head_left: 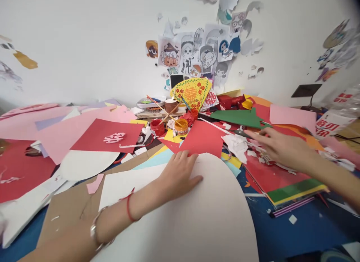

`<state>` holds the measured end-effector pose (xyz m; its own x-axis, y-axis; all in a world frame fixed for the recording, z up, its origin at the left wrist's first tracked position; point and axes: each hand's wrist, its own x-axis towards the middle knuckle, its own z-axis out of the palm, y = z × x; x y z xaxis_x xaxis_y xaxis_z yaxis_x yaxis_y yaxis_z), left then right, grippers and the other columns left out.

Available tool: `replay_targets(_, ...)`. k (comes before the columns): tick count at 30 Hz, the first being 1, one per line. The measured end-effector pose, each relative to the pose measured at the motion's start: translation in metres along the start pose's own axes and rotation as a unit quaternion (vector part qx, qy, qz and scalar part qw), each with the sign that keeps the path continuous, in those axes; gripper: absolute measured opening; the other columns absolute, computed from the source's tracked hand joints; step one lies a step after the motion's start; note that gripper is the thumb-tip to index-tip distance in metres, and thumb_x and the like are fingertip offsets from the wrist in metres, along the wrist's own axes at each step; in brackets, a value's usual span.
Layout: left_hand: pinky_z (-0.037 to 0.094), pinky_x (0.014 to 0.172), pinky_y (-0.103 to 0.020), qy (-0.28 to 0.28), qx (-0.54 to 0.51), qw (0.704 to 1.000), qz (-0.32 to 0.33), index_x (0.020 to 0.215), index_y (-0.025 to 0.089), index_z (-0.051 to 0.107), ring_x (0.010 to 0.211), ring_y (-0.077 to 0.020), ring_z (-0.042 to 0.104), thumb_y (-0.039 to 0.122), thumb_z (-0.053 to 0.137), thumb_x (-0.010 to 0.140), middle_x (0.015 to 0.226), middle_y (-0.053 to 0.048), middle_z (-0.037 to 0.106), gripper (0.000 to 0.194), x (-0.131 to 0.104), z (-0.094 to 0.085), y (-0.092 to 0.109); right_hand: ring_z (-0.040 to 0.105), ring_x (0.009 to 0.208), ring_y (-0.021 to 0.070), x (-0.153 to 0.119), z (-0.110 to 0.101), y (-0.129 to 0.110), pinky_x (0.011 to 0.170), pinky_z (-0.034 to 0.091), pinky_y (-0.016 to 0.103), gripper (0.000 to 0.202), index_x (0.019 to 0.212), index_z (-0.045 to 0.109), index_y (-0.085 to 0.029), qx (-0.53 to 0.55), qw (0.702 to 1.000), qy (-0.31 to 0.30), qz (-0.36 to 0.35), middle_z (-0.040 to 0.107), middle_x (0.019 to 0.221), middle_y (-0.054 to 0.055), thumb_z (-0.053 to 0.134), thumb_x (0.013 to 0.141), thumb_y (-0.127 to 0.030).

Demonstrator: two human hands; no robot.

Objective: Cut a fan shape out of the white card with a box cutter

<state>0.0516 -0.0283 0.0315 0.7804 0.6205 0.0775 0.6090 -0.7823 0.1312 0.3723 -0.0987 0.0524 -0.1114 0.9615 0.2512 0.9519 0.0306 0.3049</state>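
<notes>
My left hand [180,175] lies with spread fingers on a large white sheet [219,217] that has a rounded right edge. Its fingertips reach over the sheet's top edge, by a piece of red paper [201,138]. To the right, my right hand [277,147] is held above the clutter, fingers stretched to the left. Close to its fingertips is a slim dark object [240,133]; its kind is unclear, and I cannot tell whether they touch. A crumpled white paper [236,146] lies just below that, near a thin white stick [213,126].
Open jars of red paint [157,127] and yellow paint [181,127] stand behind the sheet, brushes across them. A yellow decorated fan shape [192,92] leans at the wall. Red card [108,136] lies left, a stack of coloured paper [292,188] right, a plastic bag [337,115] far right.
</notes>
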Motion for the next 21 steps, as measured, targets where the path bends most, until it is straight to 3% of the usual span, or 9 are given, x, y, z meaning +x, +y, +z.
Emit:
replay_targets(2,0.043,0.086,-0.04,-0.01,-0.023,1.0,-0.012,0.125,0.013,0.045,0.105,-0.0292,0.053,0.042,0.057,0.08,0.111,-0.015,0.057,0.055,0.024,-0.003,-0.001,0.058,0.075,0.0223,0.008,0.013,-0.015,0.048,0.04,0.025,0.058,0.139,0.041,-0.026,-0.025,1.0,0.004,-0.009,0.057,0.106,0.013,0.042,0.082,-0.015)
replay_targets(4,0.044,0.074,-0.032,-0.036,-0.078,0.996,-0.023,0.115,0.014,0.052,0.092,-0.0263,0.057,0.046,0.06,0.077,0.1,-0.011,0.061,0.05,0.043,-0.009,-0.002,0.057,0.087,0.0272,0.017,0.018,-0.028,0.067,0.047,0.036,0.055,0.134,0.049,-0.022,-0.015,0.999,0.038,-0.005,0.056,0.108,0.016,0.047,0.079,-0.014)
replay_targets(6,0.038,0.058,-0.026,-0.089,-0.144,0.985,-0.015,0.09,0.016,0.059,0.074,-0.0207,0.057,0.054,0.057,0.075,0.082,-0.005,0.061,0.042,0.054,-0.021,-0.005,0.055,0.099,0.0291,0.024,0.01,-0.039,0.08,0.046,0.042,0.047,0.13,0.053,-0.021,0.065,0.995,0.064,0.029,0.056,0.112,0.015,0.043,0.085,-0.02)
replay_targets(8,0.029,0.049,-0.025,-0.128,-0.185,0.974,-0.008,0.067,0.017,0.054,0.057,-0.0148,0.049,0.06,0.051,0.075,0.064,0.0,0.053,0.044,0.058,-0.041,-0.009,0.054,0.106,0.0267,0.027,-0.01,-0.051,0.085,0.047,0.04,0.043,0.129,0.054,-0.022,0.216,0.972,0.065,0.067,0.058,0.115,0.012,0.034,0.092,-0.03)
replay_targets(12,0.028,0.047,-0.023,-0.051,-0.218,0.973,-0.062,0.061,0.017,0.049,0.052,-0.0122,0.046,0.061,0.048,0.076,0.058,0.002,0.048,0.046,0.044,-0.095,-0.014,0.059,0.104,0.0239,0.023,-0.061,-0.073,0.084,0.051,0.035,0.05,0.132,0.05,-0.022,0.526,0.846,-0.01,0.087,0.062,0.117,0.008,0.037,0.092,-0.049)
replay_targets(15,0.031,0.046,-0.022,-0.028,-0.289,0.952,-0.092,0.069,0.016,0.054,0.054,-0.0126,0.05,0.063,0.051,0.074,0.062,0.001,0.054,0.047,0.027,-0.126,-0.014,0.063,0.096,0.0238,0.022,-0.087,-0.086,0.075,0.054,0.033,0.058,0.136,0.044,-0.023,0.646,0.756,-0.09,0.051,0.065,0.112,0.008,0.053,0.086,-0.05)
replay_targets(18,0.036,0.048,-0.022,-0.042,-0.407,0.902,-0.135,0.077,0.014,0.058,0.054,-0.0125,0.052,0.063,0.056,0.073,0.067,-0.002,0.059,0.049,0.013,-0.138,-0.014,0.064,0.093,0.0251,0.036,-0.099,-0.088,0.072,0.055,0.034,0.063,0.136,0.042,-0.021,0.709,0.693,-0.129,-0.006,0.067,0.106,0.007,0.061,0.081,-0.046)
replay_targets(21,0.043,0.052,-0.025,-0.024,-0.514,0.837,-0.184,0.085,0.013,0.06,0.06,-0.015,0.057,0.058,0.061,0.073,0.078,-0.006,0.065,0.046,0.002,-0.134,-0.016,0.063,0.097,0.0249,0.064,-0.104,-0.082,0.076,0.054,0.033,0.063,0.132,0.047,-0.019,0.732,0.657,-0.16,-0.076,0.065,0.11,0.008,0.067,0.077,-0.042)
